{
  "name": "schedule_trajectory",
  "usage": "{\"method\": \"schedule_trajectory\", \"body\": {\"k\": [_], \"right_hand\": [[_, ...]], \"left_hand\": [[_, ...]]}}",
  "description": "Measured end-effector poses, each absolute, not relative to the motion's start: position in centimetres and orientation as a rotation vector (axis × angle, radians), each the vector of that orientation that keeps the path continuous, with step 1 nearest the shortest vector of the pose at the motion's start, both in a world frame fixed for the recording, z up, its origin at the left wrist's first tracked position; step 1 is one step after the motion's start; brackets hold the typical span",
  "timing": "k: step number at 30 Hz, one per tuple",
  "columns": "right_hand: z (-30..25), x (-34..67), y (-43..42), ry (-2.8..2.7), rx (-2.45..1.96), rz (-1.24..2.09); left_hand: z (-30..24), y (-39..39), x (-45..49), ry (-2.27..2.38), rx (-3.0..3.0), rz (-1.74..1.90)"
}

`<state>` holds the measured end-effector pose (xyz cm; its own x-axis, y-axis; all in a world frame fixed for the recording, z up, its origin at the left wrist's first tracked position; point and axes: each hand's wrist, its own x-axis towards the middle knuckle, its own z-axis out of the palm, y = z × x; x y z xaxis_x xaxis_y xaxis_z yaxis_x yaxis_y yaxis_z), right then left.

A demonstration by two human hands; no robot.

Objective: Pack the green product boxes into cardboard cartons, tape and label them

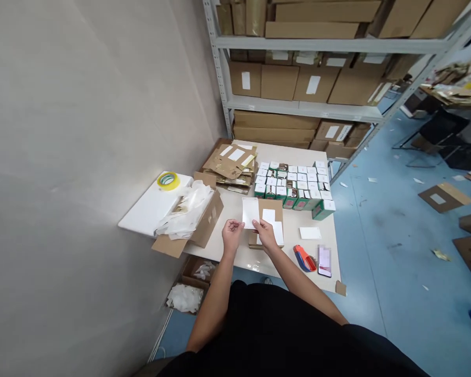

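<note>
The left hand point(233, 231) and right hand point(265, 233) each pinch a bottom corner of the paper point(250, 210) with their fingers, holding it just over the cardboard point(277, 204) on the bench point(231, 209), likely to keep it flat.

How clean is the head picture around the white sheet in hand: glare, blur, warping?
Head view: even light; the white paper sheet between left hand and right hand is sharp but washed out; the grey metal shelving leans from wide-angle warp; the smartphone screen is pixelated.
</note>
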<state>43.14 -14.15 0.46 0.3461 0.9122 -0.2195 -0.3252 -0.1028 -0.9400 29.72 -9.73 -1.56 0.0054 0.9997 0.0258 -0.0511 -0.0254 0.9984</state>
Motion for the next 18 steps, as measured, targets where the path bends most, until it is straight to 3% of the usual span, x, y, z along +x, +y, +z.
{"method": "schedule_trajectory", "body": {"k": [18], "right_hand": [[-10.3,45.6,-13.2,-0.506,-1.819,1.13]], "left_hand": [[-10.1,-8.0,31.0,1.422,1.463,0.873]]}}
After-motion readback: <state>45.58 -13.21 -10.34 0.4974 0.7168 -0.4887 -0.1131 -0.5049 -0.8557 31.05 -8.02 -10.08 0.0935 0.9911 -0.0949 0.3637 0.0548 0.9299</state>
